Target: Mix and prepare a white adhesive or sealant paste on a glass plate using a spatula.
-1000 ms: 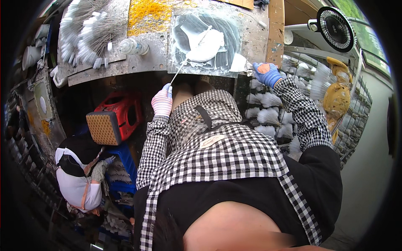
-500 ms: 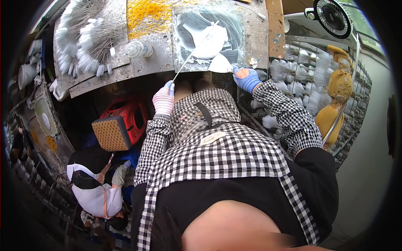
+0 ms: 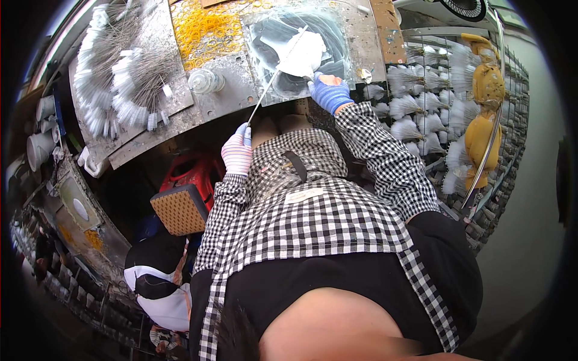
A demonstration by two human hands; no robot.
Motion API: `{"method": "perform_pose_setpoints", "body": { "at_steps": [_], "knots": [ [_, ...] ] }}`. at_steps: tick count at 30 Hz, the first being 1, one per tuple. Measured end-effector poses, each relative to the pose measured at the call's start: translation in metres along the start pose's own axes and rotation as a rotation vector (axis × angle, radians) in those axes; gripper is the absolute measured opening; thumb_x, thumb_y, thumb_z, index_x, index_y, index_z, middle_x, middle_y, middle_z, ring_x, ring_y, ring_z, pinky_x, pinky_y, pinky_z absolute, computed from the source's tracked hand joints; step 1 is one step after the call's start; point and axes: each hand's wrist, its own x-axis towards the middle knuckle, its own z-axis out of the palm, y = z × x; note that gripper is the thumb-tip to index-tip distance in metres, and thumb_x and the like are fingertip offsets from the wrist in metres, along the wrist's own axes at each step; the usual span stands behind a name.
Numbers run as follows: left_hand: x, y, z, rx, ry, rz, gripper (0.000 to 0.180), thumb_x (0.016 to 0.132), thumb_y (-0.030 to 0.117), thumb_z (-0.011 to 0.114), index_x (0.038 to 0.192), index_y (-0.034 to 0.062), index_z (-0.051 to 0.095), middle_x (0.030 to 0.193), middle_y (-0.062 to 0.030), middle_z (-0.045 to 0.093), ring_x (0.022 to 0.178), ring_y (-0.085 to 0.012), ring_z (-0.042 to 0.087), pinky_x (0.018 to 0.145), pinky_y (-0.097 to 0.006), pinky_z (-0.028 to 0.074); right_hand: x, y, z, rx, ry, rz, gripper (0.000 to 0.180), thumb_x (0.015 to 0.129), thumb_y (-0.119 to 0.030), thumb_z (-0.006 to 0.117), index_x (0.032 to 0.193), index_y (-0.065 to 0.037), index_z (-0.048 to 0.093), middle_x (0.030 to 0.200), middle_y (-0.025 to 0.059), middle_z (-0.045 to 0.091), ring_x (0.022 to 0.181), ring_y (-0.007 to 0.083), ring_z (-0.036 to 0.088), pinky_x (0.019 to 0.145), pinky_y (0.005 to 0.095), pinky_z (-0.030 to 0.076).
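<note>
My left hand (image 3: 236,149), in a pink-and-white striped glove, is closed around the lower end of a thin rod (image 3: 262,99). This rod slants up to a mound of white paste (image 3: 308,47) on a smeared glass-like plate (image 3: 337,69). In a blue glove with an orange patch, my right hand (image 3: 331,93) is closed at the plate's near edge. It grips a scraper (image 3: 303,70) with a white-coated blade, whose handle is hidden by the fingers. The blade lies against the paste, and its outline blends into it.
White-tipped wire stems (image 3: 135,84) fan out on the bench's left, near yellow rings (image 3: 208,27) and a clear bottle (image 3: 206,81). At right stands a rack of white brush-like bundles (image 3: 430,105) with yellow padding (image 3: 486,84). A red stool (image 3: 189,171) and another person (image 3: 159,289) are lower left.
My right hand has moved left with the scraper, bringing its blade from the plate's near right corner onto the white paste. The left hand still grips the rod. The whole view has shifted slightly.
</note>
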Motion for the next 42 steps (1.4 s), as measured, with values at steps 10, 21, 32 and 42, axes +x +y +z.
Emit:
{"method": "perform_pose_setpoints", "body": {
  "at_steps": [10, 21, 32, 42],
  "knots": [
    [-0.016, -0.009, -0.002, 0.013, -0.007, -0.002, 0.025, 0.096, 0.029, 0.058, 0.108, 0.0122, 0.07, 0.085, -0.0157, 0.069, 0.076, -0.0333, 0.067, 0.07, -0.041, 0.053, -0.013, 0.056, -0.002, -0.206, -0.178, 0.097, 0.036, 0.088, -0.041, 0.058, 0.1, -0.009, 0.069, 0.099, 0.0174, 0.071, 0.097, 0.0343, 0.067, 0.085, 0.0452, 0.052],
    [-0.017, 0.007, 0.032, -0.023, -0.164, -0.066, 0.027, 0.096, 0.034, 0.055, 0.112, 0.0149, 0.068, 0.086, -0.0187, 0.068, 0.079, -0.0378, 0.066, 0.07, -0.046, 0.052, 0.045, 0.02, -0.079, -0.206, -0.205, -0.118, 0.039, 0.085, -0.035, 0.056, 0.106, -0.005, 0.07, 0.104, 0.0211, 0.069, 0.1, 0.0351, 0.067, 0.089, 0.0441, 0.052],
    [-0.032, 0.028, 0.052, 0.14, 0.038, -0.059, 0.025, 0.097, 0.03, 0.055, 0.107, 0.012, 0.07, 0.082, -0.0162, 0.069, 0.074, -0.0345, 0.066, 0.068, -0.044, 0.052, -0.001, 0.144, -0.055, -0.274, -0.181, -0.021, 0.038, 0.087, -0.044, 0.058, 0.107, -0.013, 0.066, 0.1, 0.0164, 0.07, 0.097, 0.0346, 0.067, 0.086, 0.0473, 0.051],
    [-0.064, 0.076, 0.098, 0.008, 0.145, -0.243, 0.026, 0.098, 0.031, 0.053, 0.11, 0.0132, 0.068, 0.084, -0.0164, 0.068, 0.077, -0.0358, 0.065, 0.07, -0.044, 0.052, 0.065, 0.169, -0.044, -0.281, -0.206, -0.114, 0.034, 0.086, -0.04, 0.059, 0.107, -0.013, 0.065, 0.098, 0.0168, 0.07, 0.096, 0.0352, 0.066, 0.085, 0.0466, 0.052]
  ]
}}
